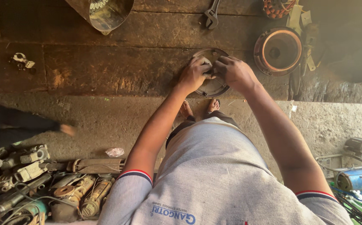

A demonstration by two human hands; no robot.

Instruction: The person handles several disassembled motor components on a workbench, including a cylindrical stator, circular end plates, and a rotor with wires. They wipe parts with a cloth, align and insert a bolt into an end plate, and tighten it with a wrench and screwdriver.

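Wood, dark and oily, is what the whole bench (106, 71) is made of, and the head camera looks straight down over it. Both hands sit together on a round metal cover plate (212, 85) lying flat near the bench's front edge, right above the person's bare feet on the concrete floor (106, 121). Left hand (194, 74) is curled over the plate's left side, fingers bent and pressing down around something small at the middle, though I honestly can't make out what that small bit is. Right hand (234, 71) is curled the same way from the right, fingertips meeting the left ones at the plate's centre, so both are closed down on the plate, not spread flat. Just right of the plate, close but not touching, there's a copper-coloured round motor housing (277, 51) with a hole in its middle. An adjustable wrench (211, 14) lies further back on the bench, well apart from the hands. Shiny metal cone (103, 14) pokes in at the top edge. Down on the floor at lower left there's a heap of old power tools (35, 183), and at lower right a blue motor (356, 180) among tangled wires. Someone else's foot (67, 130) shows blurred at the left.
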